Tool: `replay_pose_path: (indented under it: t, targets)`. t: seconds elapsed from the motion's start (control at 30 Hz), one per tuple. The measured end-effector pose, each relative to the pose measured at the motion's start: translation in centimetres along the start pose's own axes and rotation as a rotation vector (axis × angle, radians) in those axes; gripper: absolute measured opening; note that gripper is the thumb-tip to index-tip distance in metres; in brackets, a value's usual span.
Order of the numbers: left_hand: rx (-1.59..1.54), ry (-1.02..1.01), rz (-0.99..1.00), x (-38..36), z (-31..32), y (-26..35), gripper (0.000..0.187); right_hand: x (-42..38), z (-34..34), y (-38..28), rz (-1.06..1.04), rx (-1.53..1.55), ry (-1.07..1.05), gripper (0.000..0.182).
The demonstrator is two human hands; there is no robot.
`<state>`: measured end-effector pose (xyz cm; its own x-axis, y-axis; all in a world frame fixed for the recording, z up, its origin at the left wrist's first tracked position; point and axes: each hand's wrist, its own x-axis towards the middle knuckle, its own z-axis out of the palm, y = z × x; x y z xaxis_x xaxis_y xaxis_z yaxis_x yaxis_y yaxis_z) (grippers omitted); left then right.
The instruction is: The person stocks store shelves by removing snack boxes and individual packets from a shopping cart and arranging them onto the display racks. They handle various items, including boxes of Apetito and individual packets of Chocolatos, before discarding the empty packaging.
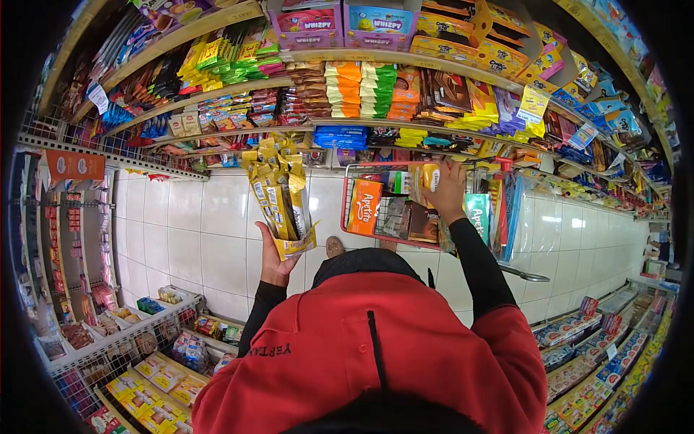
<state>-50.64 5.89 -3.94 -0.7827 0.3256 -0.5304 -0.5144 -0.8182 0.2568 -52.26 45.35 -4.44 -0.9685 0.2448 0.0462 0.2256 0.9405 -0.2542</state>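
My left hand (277,257) is closed round the lower end of a yellow display box (298,246) packed with gold-wrapped snack bars (278,192), held upright over the floor. On the right, my right hand (450,192) reaches into a red-rimmed wire shopping cart (344,199), its fingers on a yellow packet (429,177); the fingertips are partly hidden. Around that hand in the cart lie an orange Apetito box (365,206), a brown packet (423,223) and a green Apetito box (477,211).
Shelves of wrapped snacks (361,90) curve across the far side, with Whizpy boxes (307,25) on top. A wire rack (123,336) stands at left and stacked goods (593,354) at right. White tiles (210,242) cover the floor. A clear plastic sheet (515,217) hangs at the cart's right end.
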Motion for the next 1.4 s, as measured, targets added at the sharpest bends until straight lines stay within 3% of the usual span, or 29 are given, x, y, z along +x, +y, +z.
replay_pose_path:
  t: [0.07, 0.2, 0.27, 0.37, 0.4, 0.43, 0.5, 0.53, 0.57, 0.63, 0.67, 0.7, 0.77, 0.8, 0.93, 1.1, 1.2, 1.4]
  targets:
    - [0.005, -0.003, 0.005, 0.1, 0.3, -0.6, 0.084, -0.1, -0.1, 0.0, 0.105, -0.068, -0.064, 0.072]
    - [-0.003, -0.017, 0.015, 0.3, 0.6, -1.4, 0.084, 0.1, 2.6, 2.8, 0.035, -0.016, -0.031, 0.078]
    - [-0.012, -0.030, 0.010, 0.3, 0.5, -2.1, 0.084, 1.1, 2.0, 4.1, -0.013, 0.306, -0.113, 0.078]
    - [-0.020, -0.016, 0.028, 0.5, 0.7, -2.9, 0.083, 2.6, -2.0, 6.2, 0.021, 0.498, -0.179, 0.076]
    - [-0.028, -0.004, 0.033, 0.5, 0.9, -3.3, 0.083, 2.8, -1.6, 7.4, -0.042, 0.477, -0.049, 0.075]
    - [-0.036, 0.010, 0.038, 0.5, 1.0, -3.6, 0.082, 2.8, -3.2, 6.8, -0.045, 0.476, -0.052, 0.075]
    - [-0.050, 0.005, 0.042, 0.7, 0.5, -4.1, 0.082, 2.8, -7.7, 5.0, 0.344, 0.722, -0.306, 0.070]
    - [-0.061, -0.002, 0.043, 0.7, 0.4, -4.3, 0.082, 2.7, -4.3, 7.4, 0.124, 0.648, -0.067, 0.065]
    - [-0.064, 0.000, 0.046, 0.7, 0.4, -4.5, 0.082, 2.7, -4.4, 7.3, 0.121, 0.647, -0.070, 0.065]
    - [-0.092, 0.015, 0.052, 0.6, 0.6, -5.0, 0.082, 2.4, -4.5, 6.3, -0.221, -0.053, 0.190, 0.055]
    - [-0.094, 0.016, 0.055, 0.7, 0.5, -5.2, 0.082, 2.2, -4.6, 5.5, -0.324, -0.193, 0.286, 0.032]
    - [-0.096, 0.011, 0.058, 0.8, 0.2, -5.4, 0.082, 2.1, -4.3, 5.1, -0.329, -0.191, 0.286, 0.032]
    - [-0.102, 0.007, 0.065, 0.9, 0.1, -5.8, 0.082, 1.9, -3.2, 4.9, -0.480, -0.305, -0.136, 0.015]
    - [-0.089, 0.002, 0.070, 0.9, 0.1, -6.0, 0.082, 1.6, -1.8, 5.2, -0.550, -0.367, 0.017, 0.013]
    - [-0.105, -0.016, 0.053, 0.8, 1.0, -6.6, 0.082, 0.5, -3.4, 2.5, -0.527, -0.587, -0.162, 0.012]
    - [-0.071, 0.000, 0.060, 0.9, 3.3, -7.1, 0.083, 0.2, -2.2, 3.2, -0.513, -0.458, -0.184, 0.018]
    - [-0.107, -0.044, -0.010, 1.1, 3.9, -7.3, 0.082, 0.1, -2.2, 4.4, -0.457, -0.434, -0.084, 0.017]
    - [-0.130, -0.118, -0.149, 1.5, 5.1, -7.8, 0.075, 0.7, -0.4, 5.2, -0.381, -0.435, -0.145, 0.013]
